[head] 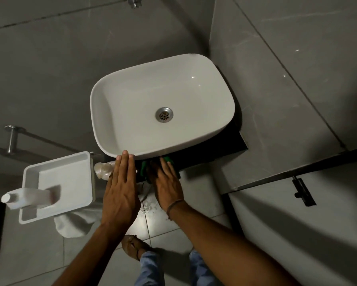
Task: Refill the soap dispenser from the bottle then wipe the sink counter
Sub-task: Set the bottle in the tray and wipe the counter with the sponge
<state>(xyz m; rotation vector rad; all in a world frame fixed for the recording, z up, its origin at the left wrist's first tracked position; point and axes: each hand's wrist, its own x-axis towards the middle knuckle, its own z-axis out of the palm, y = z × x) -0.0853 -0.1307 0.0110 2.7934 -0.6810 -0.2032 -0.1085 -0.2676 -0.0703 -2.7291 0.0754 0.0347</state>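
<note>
A white basin [132, 96] sits on a dark counter [204, 153]. My left hand [120, 188] is flat, with its straight fingertips touching the basin's front rim. My right hand [167, 182] presses with straight fingers on a green cloth [145, 169] that lies on the counter's front strip below the basin. A clear, pale bottle-like thing [103, 170] lies just left of my left hand, partly hidden by it. A white bottle [28, 198] stands in a white tray [74, 162] at the left.
Grey tiled walls surround the basin, with a tap [133, 1] at the top edge. A metal rail bracket [11, 139] juts out at the left. A white cloth [74, 222] hangs below the tray. Below lie floor tiles, a wet patch and my sandalled foot [133, 245].
</note>
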